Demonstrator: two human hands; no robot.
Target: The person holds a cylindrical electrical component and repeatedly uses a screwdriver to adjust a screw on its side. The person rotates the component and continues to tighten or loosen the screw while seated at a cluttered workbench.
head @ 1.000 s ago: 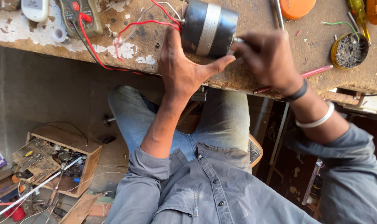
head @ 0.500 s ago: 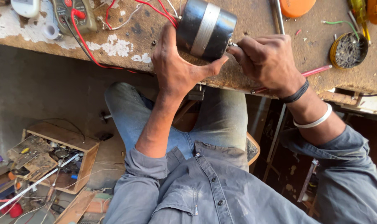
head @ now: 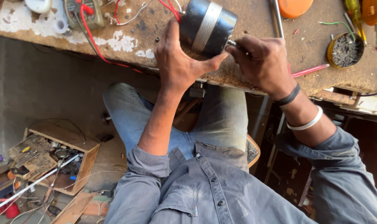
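The black cylindrical electric motor with a silver band round its middle (head: 208, 25) lies on its side at the near edge of the worn wooden work surface (head: 254, 25), red wires (head: 170, 8) running off its far end. Compared with a second ago it sits a little further toward the left hand (head: 178, 62) and is tipped more steeply, its shaft end pointing down to the right. The left hand grasps the body from below, thumb stretched along the lower rim. The right hand (head: 263, 62) has closed in on the short metal shaft (head: 233, 42); its fingertips pinch it (the grip was looser before). So the work has narrowed onto the shaft, and I judge it is being turned or tested by feel. A round tin of small parts (head: 345, 49) and a pink pencil (head: 310, 70) lie well apart, to the right.
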